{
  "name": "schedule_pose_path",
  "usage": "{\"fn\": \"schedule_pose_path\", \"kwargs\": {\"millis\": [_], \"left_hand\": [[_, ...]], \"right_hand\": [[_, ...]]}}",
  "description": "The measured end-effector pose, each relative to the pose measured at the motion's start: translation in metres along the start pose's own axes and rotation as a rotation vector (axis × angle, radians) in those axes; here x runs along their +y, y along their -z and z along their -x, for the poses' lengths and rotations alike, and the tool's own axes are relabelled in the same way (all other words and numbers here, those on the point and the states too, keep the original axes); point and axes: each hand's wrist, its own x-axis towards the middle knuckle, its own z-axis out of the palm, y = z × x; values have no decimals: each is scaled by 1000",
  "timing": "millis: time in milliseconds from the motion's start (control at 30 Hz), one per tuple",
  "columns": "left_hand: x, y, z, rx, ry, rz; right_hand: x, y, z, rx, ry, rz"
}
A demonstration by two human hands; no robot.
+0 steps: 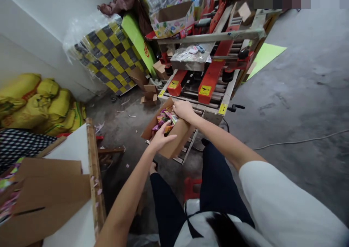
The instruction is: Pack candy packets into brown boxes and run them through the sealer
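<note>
An open brown cardboard box [178, 139] full of colourful packets [163, 120] sits on the roller bed of a red and grey carton sealing machine [207, 83]. My left hand [160, 137] rests on the box's near edge, fingers curled over the packets. At the far side of the box my right hand [184, 110] lies on its top, fingers bent down onto a flap and the packets. What either hand actually grips is hard to make out.
Flat cardboard sheets [46, 192] lie on a white table [81, 145] at the left. Yellow sacks [35, 101] are piled by the wall. Yellow-black checkered mats [109, 54] lean behind the machine. A cable [300, 141] runs across the grey floor.
</note>
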Motion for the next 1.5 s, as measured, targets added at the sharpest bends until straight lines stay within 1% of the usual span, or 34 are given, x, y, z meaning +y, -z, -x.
{"fn": "schedule_pose_path", "kwargs": {"millis": [67,133,167,200,233,267,300,367,433,467,500,533,567,633,667,700,767,833,933,1033,1100,1167,1267,1367,1433,1500], "left_hand": [[1,-25,8,130,-34,7],[-1,-51,12,261,-59,44],[-4,-63,13,335,-61,39],[-6,-72,14,399,-58,19],[-7,-80,15,441,-51,-6],[-7,-84,16,458,-40,-29],[-5,-86,18,463,-33,-44],[5,-79,21,496,-72,-74],[21,-62,21,619,-207,-180],[29,-52,18,682,-299,-272],[35,-42,14,715,-377,-379],[38,-35,7,697,-421,-487],[39,-29,0,636,-421,-584],[31,-26,-15,476,-333,-728],[24,-28,-20,425,-281,-773],[16,-31,-23,401,-246,-802],[1,-39,-25,419,-232,-822],[-11,-46,-24,444,-237,-812],[-26,-49,-25,440,-185,-756],[-43,-43,-32,409,-111,-579],[-53,-38,-36,391,-80,-441],[-58,-34,-39,378,-69,-375],[-52,-31,-41,365,-78,-331],[-30,-35,-35,372,-75,-260],[-10,-37,-21,392,-85,-202],[11,-30,0,414,-179,-172]], "right_hand": [[-2,3,6,118,-21,-58],[-6,0,20,267,-102,-165],[-9,-4,28,310,-151,-228],[-13,-10,37,318,-185,-290],[-16,-16,46,293,-200,-343],[-19,-23,53,248,-197,-384],[-21,-28,59,200,-187,-413],[-24,-33,66,139,-174,-451],[-25,-33,68,109,-175,-475],[-25,-31,68,97,-175,-479],[-25,-30,67,90,-173,-479],[-23,-30,66,91,-168,-478],[-21,-31,64,99,-162,-480],[-16,-35,62,120,-140,-510],[-13,-38,60,125,-121,-538],[-9,-41,60,125,-103,-568],[-3,-47,59,119,-69,-621],[-1,-51,61,115,-57,-657],[-9,-52,66,117,-113,-645],[-29,-48,71,127,-178,-487],[-41,-44,72,132,-190,-362],[-49,-40,72,120,-192,-276],[-50,-36,73,87,-193,-216],[-46,-33,74,89,-198,-185],[-44,-31,75,97,-212,-162],[-46,-29,75,93,-226,-138]]}}
